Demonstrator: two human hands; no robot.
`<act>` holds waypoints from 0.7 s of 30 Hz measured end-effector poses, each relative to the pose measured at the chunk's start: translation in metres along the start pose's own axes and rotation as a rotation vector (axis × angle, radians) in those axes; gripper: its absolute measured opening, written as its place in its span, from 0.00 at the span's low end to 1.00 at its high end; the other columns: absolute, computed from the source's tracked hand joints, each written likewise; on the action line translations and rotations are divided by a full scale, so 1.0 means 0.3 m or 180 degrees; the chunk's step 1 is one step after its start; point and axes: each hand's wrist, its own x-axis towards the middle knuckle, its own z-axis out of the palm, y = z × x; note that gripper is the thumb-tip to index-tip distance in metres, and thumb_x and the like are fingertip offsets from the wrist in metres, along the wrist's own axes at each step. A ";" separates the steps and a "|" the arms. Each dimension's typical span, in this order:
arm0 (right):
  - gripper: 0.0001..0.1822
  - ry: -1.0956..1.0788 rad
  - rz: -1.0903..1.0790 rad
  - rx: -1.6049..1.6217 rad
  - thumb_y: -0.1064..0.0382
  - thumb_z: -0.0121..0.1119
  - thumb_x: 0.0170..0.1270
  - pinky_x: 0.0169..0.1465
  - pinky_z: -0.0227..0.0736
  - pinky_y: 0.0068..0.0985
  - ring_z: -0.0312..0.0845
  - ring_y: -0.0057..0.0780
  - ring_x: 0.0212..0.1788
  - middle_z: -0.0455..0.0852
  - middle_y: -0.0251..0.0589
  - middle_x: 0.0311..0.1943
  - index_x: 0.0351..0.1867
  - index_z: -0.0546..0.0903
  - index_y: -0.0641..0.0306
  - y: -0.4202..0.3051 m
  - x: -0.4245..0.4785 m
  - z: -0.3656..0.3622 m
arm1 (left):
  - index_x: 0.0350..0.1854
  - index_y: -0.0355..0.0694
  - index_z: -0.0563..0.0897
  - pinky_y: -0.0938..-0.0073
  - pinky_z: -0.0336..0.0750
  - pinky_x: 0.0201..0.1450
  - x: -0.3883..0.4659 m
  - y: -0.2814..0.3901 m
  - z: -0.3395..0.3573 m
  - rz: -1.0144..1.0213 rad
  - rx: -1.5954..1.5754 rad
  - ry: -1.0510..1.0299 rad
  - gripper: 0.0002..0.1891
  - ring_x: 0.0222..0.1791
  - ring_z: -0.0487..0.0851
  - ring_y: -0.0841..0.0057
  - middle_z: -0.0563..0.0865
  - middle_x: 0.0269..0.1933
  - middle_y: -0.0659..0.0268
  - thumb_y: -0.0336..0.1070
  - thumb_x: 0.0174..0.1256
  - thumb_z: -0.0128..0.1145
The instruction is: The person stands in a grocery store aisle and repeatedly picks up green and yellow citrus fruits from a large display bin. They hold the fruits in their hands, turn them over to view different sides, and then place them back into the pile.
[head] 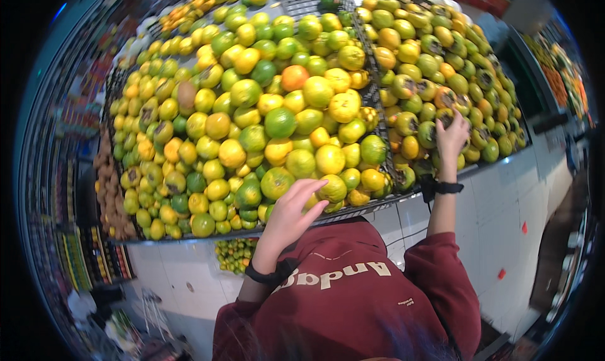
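Observation:
My left hand (295,210) is at the front edge of the citrus pile, thumb and fingers spread beside a yellow-green citrus fruit (333,188); whether the fingertips touch it is hard to tell. Further right, my right hand (453,133) reaches over the heap of green-orange persimmons, its fingertips at a persimmon (445,115) and near an orange one (445,97) just above. Whether it grips a fruit cannot be made out. Large green and yellow citrus fruits (280,123) fill the middle section, and a black mesh divider (378,91) separates them from the persimmons.
A brown kiwi-like fruit (186,94) lies among the citrus. Ginger-like roots (111,191) border the display's left side. The black crate rim (364,209) runs along the front. A tray of small fruits (235,254) is below it, over the tiled floor (496,210). Stocked shelves (90,257) stand at left.

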 end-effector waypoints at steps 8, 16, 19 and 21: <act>0.34 -0.0562 0.0158 -0.0140 0.48 0.75 0.60 0.61 0.77 0.43 0.80 0.54 0.57 0.78 0.55 0.57 0.65 0.81 0.61 0.065 0.076 -0.026 | 0.63 0.41 0.83 0.66 0.79 0.59 -0.058 -0.009 -0.033 -0.0265 0.0000 0.0227 0.20 0.56 0.85 0.60 0.85 0.57 0.58 0.36 0.71 0.66; 0.33 -0.0615 -0.0514 -0.0493 0.45 0.69 0.66 0.63 0.76 0.43 0.79 0.58 0.60 0.84 0.62 0.54 0.65 0.82 0.64 -0.102 0.236 -0.107 | 0.62 0.41 0.83 0.65 0.79 0.59 -0.076 -0.030 -0.039 -0.0164 -0.0056 0.0164 0.19 0.56 0.85 0.60 0.85 0.57 0.58 0.36 0.72 0.65; 0.25 -0.0081 -0.1320 0.0203 0.52 0.69 0.68 0.54 0.80 0.42 0.84 0.52 0.50 0.85 0.55 0.51 0.62 0.83 0.61 -0.441 0.245 -0.213 | 0.62 0.40 0.83 0.64 0.79 0.59 -0.094 -0.040 -0.034 -0.0164 -0.0084 0.0212 0.19 0.56 0.85 0.59 0.85 0.57 0.57 0.35 0.71 0.65; 0.18 -0.1433 -0.1525 0.0949 0.55 0.70 0.66 0.52 0.80 0.38 0.86 0.48 0.47 0.88 0.52 0.44 0.52 0.88 0.63 -0.650 0.231 -0.233 | 0.62 0.40 0.83 0.65 0.79 0.58 -0.104 -0.050 -0.031 -0.0139 -0.0148 0.0287 0.19 0.56 0.85 0.59 0.86 0.56 0.56 0.33 0.70 0.66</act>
